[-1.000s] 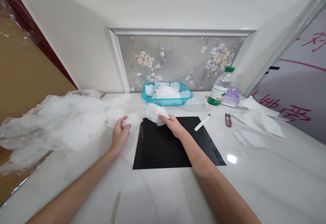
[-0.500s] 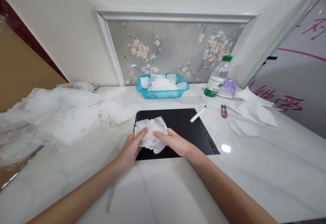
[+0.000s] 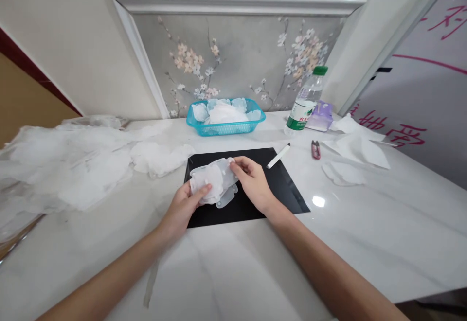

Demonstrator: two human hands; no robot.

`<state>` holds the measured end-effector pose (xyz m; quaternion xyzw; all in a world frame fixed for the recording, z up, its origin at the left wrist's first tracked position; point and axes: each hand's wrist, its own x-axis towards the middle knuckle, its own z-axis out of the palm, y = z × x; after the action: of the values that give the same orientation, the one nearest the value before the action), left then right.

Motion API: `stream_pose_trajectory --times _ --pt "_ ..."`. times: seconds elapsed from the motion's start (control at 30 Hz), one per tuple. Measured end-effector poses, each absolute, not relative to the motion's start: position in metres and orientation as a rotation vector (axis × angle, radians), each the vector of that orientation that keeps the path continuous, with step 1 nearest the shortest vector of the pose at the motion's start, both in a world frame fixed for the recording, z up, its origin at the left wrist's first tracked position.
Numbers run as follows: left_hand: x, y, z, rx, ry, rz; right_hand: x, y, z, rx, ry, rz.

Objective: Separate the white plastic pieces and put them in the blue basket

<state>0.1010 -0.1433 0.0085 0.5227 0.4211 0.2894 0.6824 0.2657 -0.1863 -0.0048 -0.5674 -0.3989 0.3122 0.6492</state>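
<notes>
My left hand and my right hand hold a folded bundle of white translucent film above a black mat. The left hand cups its lower edge, with the fingers across the front. The right-hand fingers pinch its upper right end. A scalloped flap of the film hangs out below the bundle, close to the mat. The bundle's inner folds are hidden by my fingers.
A heap of white film lies left of the mat on the marble tabletop. Behind stand a blue basket, water bottle, and purple box. Red-handled snips, a white stick, and white sheets lie right.
The film bundle has opened into a flatter, longer shape between my hands. My right hand has shifted to its upper right end. The whole scene sits slightly higher and further left in view.
</notes>
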Motion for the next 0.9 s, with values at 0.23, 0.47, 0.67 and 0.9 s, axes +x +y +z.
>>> stream_pose_trajectory --times 0.23,0.47,0.67,0.9 --pt "0.101 -0.141 0.005 1.146 0.903 0.715 0.274 -0.186 -0.005 -1.201 -0.638 0.811" --pt "0.101 -0.142 0.006 1.147 0.918 0.727 0.278 -0.186 0.001 -1.189 -0.591 0.857" --pt "0.101 -0.144 0.009 1.112 0.964 0.771 0.284 -0.188 0.003 -1.229 -0.727 0.661" --pt "0.102 -0.141 0.004 1.03 0.985 0.85 0.288 -0.192 -0.004 -1.41 -0.812 0.516"
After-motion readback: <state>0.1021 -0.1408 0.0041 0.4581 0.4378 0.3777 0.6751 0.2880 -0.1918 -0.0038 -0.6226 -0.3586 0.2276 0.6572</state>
